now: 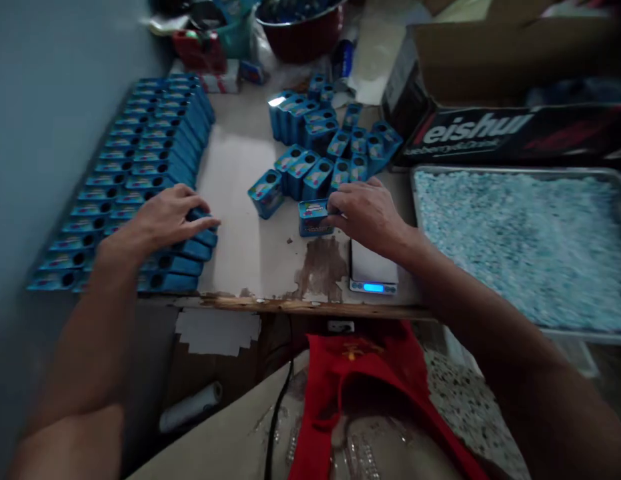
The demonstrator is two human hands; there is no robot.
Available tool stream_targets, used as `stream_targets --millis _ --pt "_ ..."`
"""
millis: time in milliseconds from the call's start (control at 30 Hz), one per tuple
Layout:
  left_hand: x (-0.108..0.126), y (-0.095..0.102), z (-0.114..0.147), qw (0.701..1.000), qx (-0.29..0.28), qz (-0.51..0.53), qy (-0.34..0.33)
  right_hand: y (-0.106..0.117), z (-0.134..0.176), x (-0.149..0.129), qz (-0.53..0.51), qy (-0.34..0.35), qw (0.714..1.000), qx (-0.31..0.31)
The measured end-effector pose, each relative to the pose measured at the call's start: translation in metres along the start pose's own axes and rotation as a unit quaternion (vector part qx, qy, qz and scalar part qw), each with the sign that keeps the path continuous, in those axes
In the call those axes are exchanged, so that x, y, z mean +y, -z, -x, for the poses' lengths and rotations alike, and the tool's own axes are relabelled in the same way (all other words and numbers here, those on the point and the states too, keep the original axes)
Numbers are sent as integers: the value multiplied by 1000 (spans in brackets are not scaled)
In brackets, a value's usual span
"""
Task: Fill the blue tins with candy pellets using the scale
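My left hand [165,217] lies over the right edge of the packed rows of small blue boxes [163,143]. Its thumb and fingers are closed around the end of one blue box [197,215] in a row. My right hand [365,210] grips the right end of another blue box [313,217], which rests on the table. Several more blue boxes [317,177] with dark round holes in their tops stand just beyond. Beneath my right wrist is a small digital scale [374,267] with a lit blue display.
At the right is a metal tray [520,172] of pale blue bits. Behind it stands an open cardboard box [490,133] with white lettering. A dark red bowl [303,33] and assorted items crowd the back. The table's worn wooden front edge [290,307] is near my body.
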State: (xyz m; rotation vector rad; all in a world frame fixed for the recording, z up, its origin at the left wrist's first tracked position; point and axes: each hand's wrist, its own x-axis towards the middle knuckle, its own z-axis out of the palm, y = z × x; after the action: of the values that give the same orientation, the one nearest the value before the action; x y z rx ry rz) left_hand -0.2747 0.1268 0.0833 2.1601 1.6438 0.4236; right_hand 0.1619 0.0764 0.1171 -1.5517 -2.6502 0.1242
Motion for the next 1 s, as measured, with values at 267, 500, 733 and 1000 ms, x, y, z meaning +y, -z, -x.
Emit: stream_targets --millis 267,500,733,1000 --pt "10 -28 8 996 85 -6 -18 -2 123 55 -28 -111 993 17" --pt "88 -26 32 991 56 -93 -74 -2 162 89 -128 -169 973 95" --pt "140 -57 28 979 46 -165 -110 -41 252 170 -37 -140 989 9" --pt "183 -99 3 962 11 -203 -182 -81 214 200 26 -92 995 -30"
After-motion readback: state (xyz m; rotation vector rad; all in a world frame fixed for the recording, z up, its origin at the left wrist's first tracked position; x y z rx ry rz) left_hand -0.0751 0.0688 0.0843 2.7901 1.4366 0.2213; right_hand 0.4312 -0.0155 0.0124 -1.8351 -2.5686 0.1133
